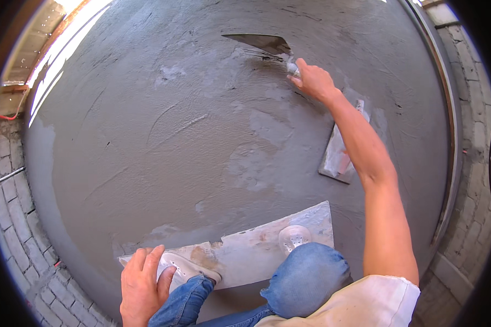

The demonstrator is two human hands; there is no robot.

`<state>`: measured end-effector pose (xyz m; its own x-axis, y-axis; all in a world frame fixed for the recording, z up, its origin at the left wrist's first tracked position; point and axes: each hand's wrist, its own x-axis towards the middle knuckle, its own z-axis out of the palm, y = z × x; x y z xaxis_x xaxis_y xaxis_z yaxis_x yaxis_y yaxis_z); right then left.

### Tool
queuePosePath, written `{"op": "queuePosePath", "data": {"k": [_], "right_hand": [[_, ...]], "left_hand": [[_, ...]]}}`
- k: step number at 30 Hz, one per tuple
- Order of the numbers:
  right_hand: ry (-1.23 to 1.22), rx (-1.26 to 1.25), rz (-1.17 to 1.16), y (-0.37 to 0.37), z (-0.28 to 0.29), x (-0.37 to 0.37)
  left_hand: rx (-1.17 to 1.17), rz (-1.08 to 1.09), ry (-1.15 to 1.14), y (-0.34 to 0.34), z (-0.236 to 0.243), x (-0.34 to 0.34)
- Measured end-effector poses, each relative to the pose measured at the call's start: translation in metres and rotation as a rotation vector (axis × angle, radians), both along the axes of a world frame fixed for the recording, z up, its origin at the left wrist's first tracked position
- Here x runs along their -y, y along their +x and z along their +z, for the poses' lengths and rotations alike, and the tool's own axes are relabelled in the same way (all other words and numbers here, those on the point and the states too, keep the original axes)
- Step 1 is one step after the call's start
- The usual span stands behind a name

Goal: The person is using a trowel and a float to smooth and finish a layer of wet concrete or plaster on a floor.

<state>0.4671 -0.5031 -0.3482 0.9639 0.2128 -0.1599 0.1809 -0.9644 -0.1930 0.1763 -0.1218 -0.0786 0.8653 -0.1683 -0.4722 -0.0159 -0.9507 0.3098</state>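
We hold the pointed grey steel trowel [268, 43] in our right grip [312, 80], its blade over the grey cement floor [142, 147]; our left grip [141, 284], loosely spread, is beside the blue denim trouser leg [183, 301].

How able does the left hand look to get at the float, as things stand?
Probably not without leaning: the left hand is beside the left leg, while the float lies well to the right, partly hidden in this view by the right forearm.
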Motion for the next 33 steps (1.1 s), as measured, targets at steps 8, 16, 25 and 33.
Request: {"op": "queuePosePath", "data": {"k": [8,16,25,33], "right_hand": [[0.998,-0.143,-0.234,-0.059,0.016,-0.057],[1.248,-0.268,-0.142,-0.125,0.044,-0.057],[0.472,0.128,-0.872,-0.213,-0.062,0.143],[1.325,0.014,-1.114,-0.196,-0.071,0.099]], "left_hand": [[-0.028,-0.006,-0.39,0.073,-0.064,0.045],[-0.113,0.36,-1.005,0.111,-0.182,0.164],[-0.314,0.693,-1.195,0.036,-0.156,0.122],[-0.205,0.723,-0.846,0.029,-0.131,0.068]]}}
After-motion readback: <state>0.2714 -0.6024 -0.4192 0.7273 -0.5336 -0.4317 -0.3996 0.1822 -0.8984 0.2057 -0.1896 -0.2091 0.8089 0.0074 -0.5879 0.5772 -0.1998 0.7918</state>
